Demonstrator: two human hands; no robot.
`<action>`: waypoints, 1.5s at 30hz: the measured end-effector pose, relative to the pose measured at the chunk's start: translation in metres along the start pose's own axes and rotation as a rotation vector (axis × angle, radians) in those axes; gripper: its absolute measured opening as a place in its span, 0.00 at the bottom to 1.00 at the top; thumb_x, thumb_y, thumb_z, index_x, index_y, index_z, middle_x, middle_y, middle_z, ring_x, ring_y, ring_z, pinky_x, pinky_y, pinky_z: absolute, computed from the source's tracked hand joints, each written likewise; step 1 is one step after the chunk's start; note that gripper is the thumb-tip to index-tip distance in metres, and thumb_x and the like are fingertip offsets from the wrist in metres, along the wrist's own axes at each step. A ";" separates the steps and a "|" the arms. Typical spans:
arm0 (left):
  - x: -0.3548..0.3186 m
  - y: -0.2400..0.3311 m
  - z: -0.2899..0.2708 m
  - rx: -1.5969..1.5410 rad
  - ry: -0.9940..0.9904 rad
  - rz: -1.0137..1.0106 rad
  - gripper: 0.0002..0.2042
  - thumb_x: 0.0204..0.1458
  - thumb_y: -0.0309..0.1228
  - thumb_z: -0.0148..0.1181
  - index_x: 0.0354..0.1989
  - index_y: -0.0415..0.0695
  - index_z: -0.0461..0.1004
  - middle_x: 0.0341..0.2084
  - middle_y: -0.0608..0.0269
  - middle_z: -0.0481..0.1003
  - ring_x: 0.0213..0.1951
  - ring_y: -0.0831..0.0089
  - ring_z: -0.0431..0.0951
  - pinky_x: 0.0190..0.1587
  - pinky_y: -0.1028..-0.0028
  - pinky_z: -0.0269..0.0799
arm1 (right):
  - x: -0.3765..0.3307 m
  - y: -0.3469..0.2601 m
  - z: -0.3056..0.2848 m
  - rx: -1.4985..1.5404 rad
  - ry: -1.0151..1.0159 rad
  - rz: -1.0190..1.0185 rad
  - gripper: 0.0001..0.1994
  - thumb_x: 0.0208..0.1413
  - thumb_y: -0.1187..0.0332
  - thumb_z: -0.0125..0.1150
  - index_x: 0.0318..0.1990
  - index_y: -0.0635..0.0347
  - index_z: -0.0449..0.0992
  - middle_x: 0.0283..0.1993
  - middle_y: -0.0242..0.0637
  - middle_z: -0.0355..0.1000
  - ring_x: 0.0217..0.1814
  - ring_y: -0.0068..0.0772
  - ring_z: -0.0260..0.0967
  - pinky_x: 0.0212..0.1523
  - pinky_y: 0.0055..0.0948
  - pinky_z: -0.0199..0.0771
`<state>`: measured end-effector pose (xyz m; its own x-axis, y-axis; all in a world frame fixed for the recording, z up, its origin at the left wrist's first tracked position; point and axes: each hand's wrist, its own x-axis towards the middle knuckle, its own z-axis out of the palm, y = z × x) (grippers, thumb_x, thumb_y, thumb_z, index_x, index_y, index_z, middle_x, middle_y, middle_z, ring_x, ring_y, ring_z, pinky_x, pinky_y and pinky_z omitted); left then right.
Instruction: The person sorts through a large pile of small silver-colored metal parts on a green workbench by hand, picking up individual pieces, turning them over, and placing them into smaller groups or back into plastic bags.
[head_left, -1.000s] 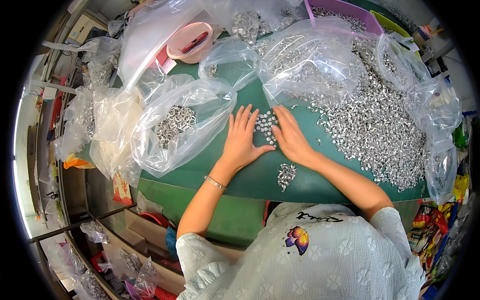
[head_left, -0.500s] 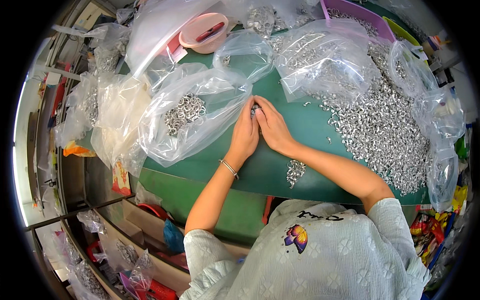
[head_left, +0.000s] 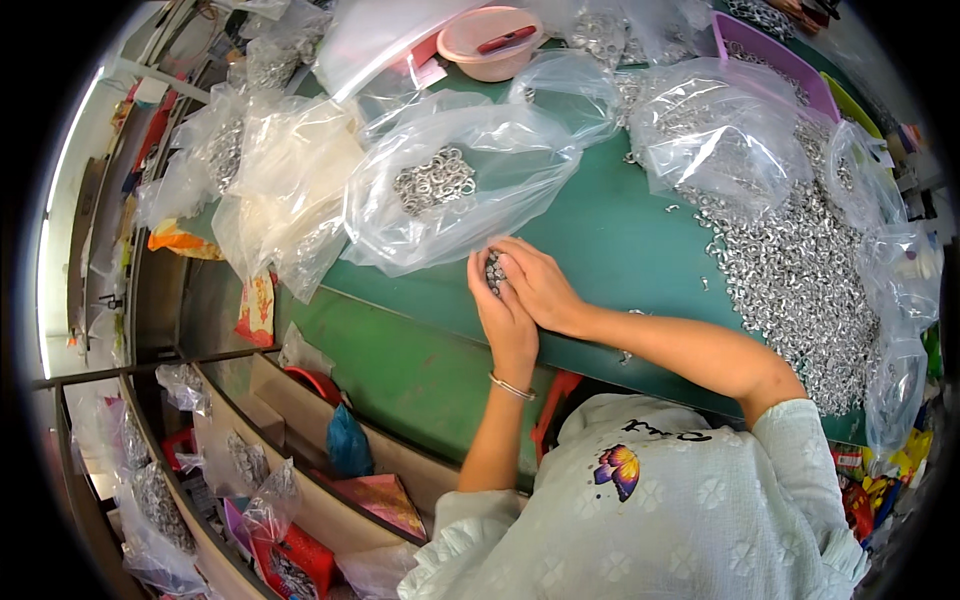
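Note:
My left hand (head_left: 503,318) and my right hand (head_left: 540,285) are cupped together on the green table (head_left: 610,240), enclosing a small bunch of silver metal rings (head_left: 492,272). The cupped hands sit at the mouth of a clear plastic bag (head_left: 470,180) that holds a heap of the same rings. A thin bracelet circles my left wrist. A large loose pile of silver rings (head_left: 800,270) lies on the table to my right.
More clear bags (head_left: 720,120), some with rings, crowd the table's far side and left end. A pink bowl (head_left: 490,40) and a purple tray (head_left: 775,60) stand at the back. Shelves below left hold bags and boxes (head_left: 300,500).
My hands gathered rings from the table centre, closed around them and slid left to the bag's opening. The view shifted so the table now sits further right.

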<state>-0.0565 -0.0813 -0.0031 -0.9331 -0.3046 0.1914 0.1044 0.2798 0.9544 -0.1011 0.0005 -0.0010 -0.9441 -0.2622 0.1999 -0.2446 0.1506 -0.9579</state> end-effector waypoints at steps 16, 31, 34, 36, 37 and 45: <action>-0.037 -0.007 0.010 -0.444 0.692 0.005 0.27 0.65 0.35 0.29 0.67 0.30 0.40 0.69 0.44 0.40 0.70 0.57 0.40 0.71 0.63 0.38 | 0.006 0.001 -0.019 -0.364 -0.566 -0.258 0.25 0.64 0.52 0.40 0.58 0.63 0.68 0.66 0.47 0.58 0.73 0.48 0.46 0.72 0.45 0.40; -0.026 -0.015 0.001 -0.454 0.720 0.014 0.27 0.65 0.35 0.26 0.67 0.29 0.42 0.69 0.44 0.40 0.70 0.57 0.40 0.71 0.63 0.37 | -0.011 -0.008 0.020 -0.499 -0.232 -0.210 0.21 0.63 0.60 0.44 0.57 0.66 0.67 0.65 0.50 0.59 0.71 0.49 0.48 0.70 0.44 0.45; -0.026 -0.016 0.000 -0.487 0.721 0.016 0.27 0.65 0.36 0.26 0.67 0.29 0.43 0.69 0.44 0.40 0.71 0.58 0.39 0.71 0.63 0.37 | -0.009 -0.009 0.024 -0.446 -0.330 -0.229 0.18 0.63 0.63 0.45 0.54 0.65 0.71 0.63 0.48 0.62 0.71 0.47 0.50 0.70 0.43 0.46; -0.027 -0.017 -0.002 -0.514 0.727 0.013 0.27 0.65 0.36 0.27 0.67 0.29 0.43 0.69 0.44 0.41 0.71 0.58 0.40 0.71 0.64 0.37 | -0.011 -0.009 0.026 -0.374 -0.335 -0.220 0.17 0.63 0.64 0.45 0.52 0.65 0.72 0.62 0.48 0.63 0.70 0.47 0.52 0.69 0.44 0.48; -0.027 -0.018 -0.003 -0.528 0.731 0.010 0.27 0.65 0.36 0.27 0.67 0.30 0.43 0.69 0.45 0.41 0.70 0.58 0.41 0.71 0.64 0.38 | -0.012 -0.009 0.028 -0.366 -0.347 -0.229 0.17 0.63 0.64 0.45 0.52 0.65 0.72 0.62 0.47 0.64 0.70 0.47 0.52 0.69 0.43 0.48; -0.030 -0.017 -0.004 -0.520 0.768 -0.073 0.24 0.64 0.35 0.34 0.63 0.30 0.54 0.64 0.48 0.54 0.65 0.61 0.55 0.67 0.66 0.49 | -0.030 -0.017 0.042 -0.296 -0.469 -0.294 0.18 0.61 0.64 0.43 0.49 0.66 0.75 0.58 0.48 0.68 0.68 0.48 0.55 0.67 0.43 0.53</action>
<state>-0.0289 -0.0809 -0.0245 -0.4789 -0.8765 0.0489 0.3691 -0.1505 0.9171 -0.0593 -0.0341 0.0006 -0.6468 -0.7131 0.2704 -0.5937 0.2483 -0.7654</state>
